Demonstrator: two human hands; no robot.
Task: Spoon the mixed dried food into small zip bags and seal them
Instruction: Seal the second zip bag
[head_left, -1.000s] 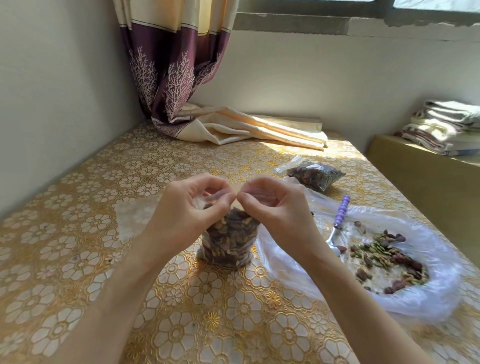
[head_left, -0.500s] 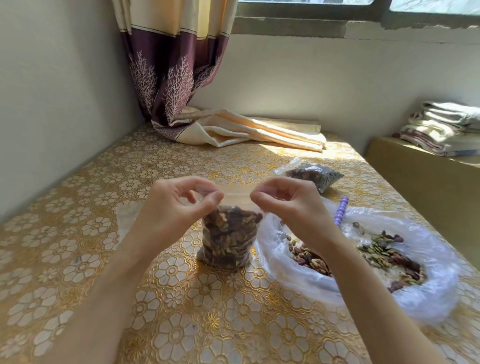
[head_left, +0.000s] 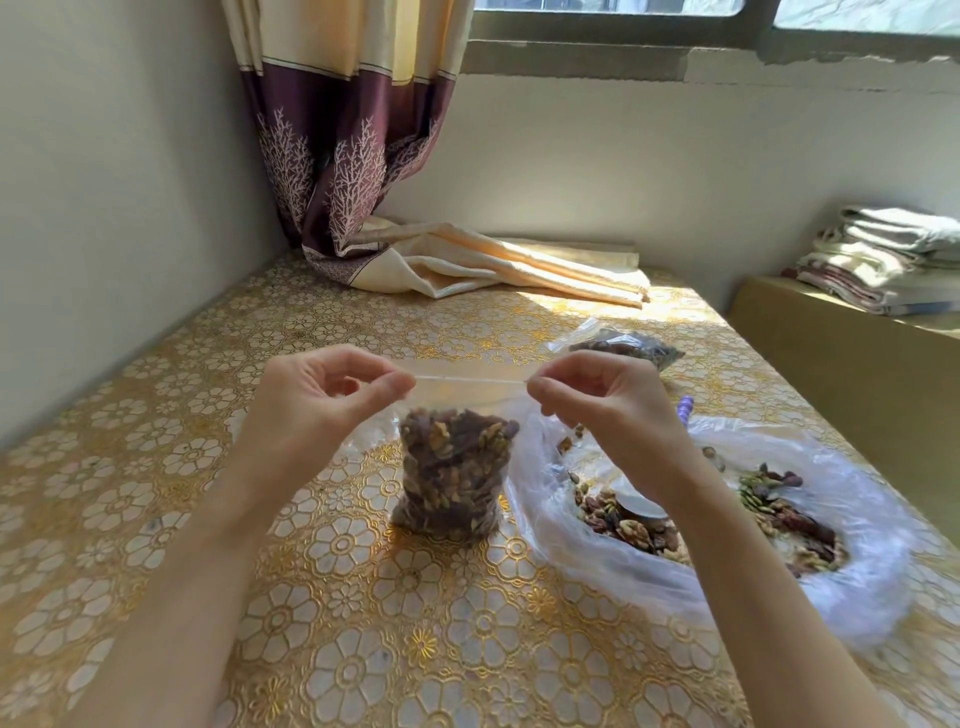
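On the gold-flowered desk (head_left: 156, 519) the full zip bag (head_left: 451, 478) stands upright. The left hand (head_left: 322, 400) and right hand (head_left: 597, 400), each pinched shut on the strip, have slid apart to its corners; the seal looks nearly finished.

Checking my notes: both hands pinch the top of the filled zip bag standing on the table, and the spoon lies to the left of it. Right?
Not quite. In the head view the left hand and right hand do pinch the top of the filled zip bag, which stands on the table, but the spoon lies to its right, in the big plastic bag.
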